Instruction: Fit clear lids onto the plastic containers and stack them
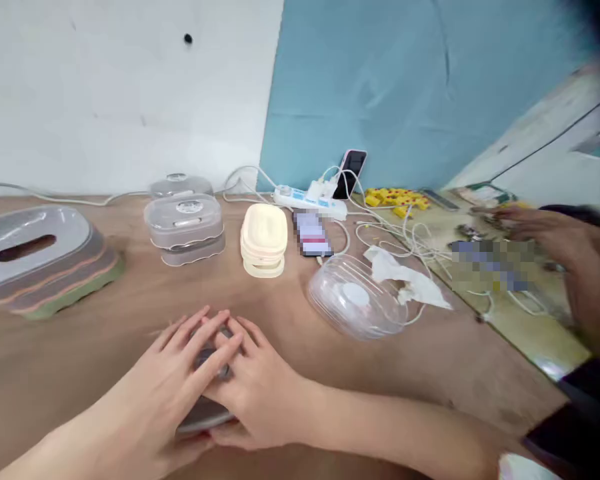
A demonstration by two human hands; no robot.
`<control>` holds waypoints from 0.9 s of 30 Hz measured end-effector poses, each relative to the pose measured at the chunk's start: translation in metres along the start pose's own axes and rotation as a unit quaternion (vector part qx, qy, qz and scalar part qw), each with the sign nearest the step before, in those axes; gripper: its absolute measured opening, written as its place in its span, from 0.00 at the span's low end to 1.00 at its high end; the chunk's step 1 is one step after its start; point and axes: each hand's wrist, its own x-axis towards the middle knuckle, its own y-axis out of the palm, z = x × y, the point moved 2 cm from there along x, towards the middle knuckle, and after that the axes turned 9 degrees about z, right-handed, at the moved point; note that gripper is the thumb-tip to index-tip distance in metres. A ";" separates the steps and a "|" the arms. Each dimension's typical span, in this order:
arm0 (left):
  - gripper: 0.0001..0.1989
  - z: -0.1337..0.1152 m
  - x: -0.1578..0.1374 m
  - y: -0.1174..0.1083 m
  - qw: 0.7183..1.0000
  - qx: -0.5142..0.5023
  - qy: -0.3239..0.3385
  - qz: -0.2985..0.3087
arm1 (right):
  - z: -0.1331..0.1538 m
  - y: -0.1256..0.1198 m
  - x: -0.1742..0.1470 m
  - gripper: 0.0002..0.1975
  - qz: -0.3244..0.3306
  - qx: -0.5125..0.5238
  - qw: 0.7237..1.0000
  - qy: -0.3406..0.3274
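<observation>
From the head view, the left hand and right hand lie overlapped on a small grey container low on the wooden counter, each grip clenched over it, with a clear lid and a cream box beyond.

I count two hands of mine on one grey box, two clear lidded boxes, one cream box, one clear lid, one power strip, one phone.
</observation>
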 end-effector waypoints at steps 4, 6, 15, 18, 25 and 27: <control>0.46 0.004 0.003 -0.002 1.000 0.001 0.030 0.004 | -0.002 -0.002 -0.002 0.29 0.005 -0.014 1.000 -0.002; 0.46 0.009 0.001 -0.001 0.999 -0.011 0.040 0.002 | -0.002 -0.005 -0.001 0.29 0.002 -0.020 1.000 0.004; 0.44 0.019 -0.011 0.007 0.995 -0.089 0.036 -0.039 | 0.000 -0.002 0.007 0.26 -0.036 -0.026 0.999 -0.004; 0.46 0.022 -0.006 0.005 0.995 -0.086 0.048 -0.017 | -0.009 0.008 0.011 0.30 -0.105 -0.039 0.994 -0.018; 0.35 0.058 0.028 -0.006 0.988 0.123 0.012 -0.093 | -0.039 -0.005 0.000 0.34 -0.208 -0.207 0.952 0.082; 0.35 0.059 0.034 -0.009 0.975 0.192 0.014 -0.112 | -0.041 -0.018 -0.018 0.28 -0.214 -0.222 0.944 0.120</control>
